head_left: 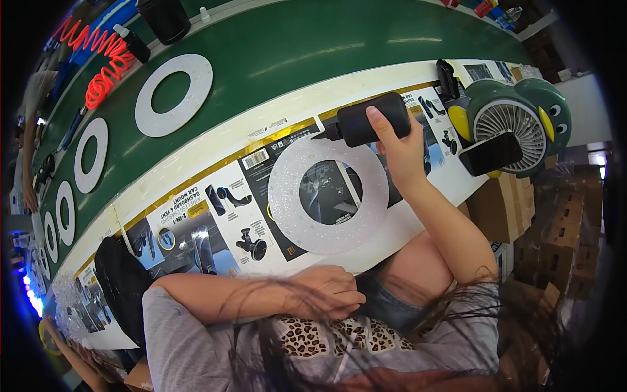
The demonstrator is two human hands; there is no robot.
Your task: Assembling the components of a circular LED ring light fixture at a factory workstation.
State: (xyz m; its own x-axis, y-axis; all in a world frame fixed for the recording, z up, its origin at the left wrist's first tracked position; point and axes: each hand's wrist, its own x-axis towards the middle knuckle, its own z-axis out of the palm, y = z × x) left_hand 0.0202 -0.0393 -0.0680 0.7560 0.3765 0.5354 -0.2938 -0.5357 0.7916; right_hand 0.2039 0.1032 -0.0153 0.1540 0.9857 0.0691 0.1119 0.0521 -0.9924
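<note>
My right hand is wrapped around a black squeeze bottle, tipped on its side with its narrow nozzle pointing left. The nozzle tip is at the far edge of a flat white ring; I cannot tell whether it touches. Small glossy specks show on the ring's face. Beneath the ring lies a printed cardboard sheet, visible through the ring's hole. My left hand rests near my body, at the sheet's near edge, with its fingers curled in and nothing visible in them.
A green conveyor belt runs along the far side, carrying several white rings. A penguin-shaped fan stands at right, a phone before it. Far left are a red coiled hose and a small dropper bottle. Cardboard boxes stand at right.
</note>
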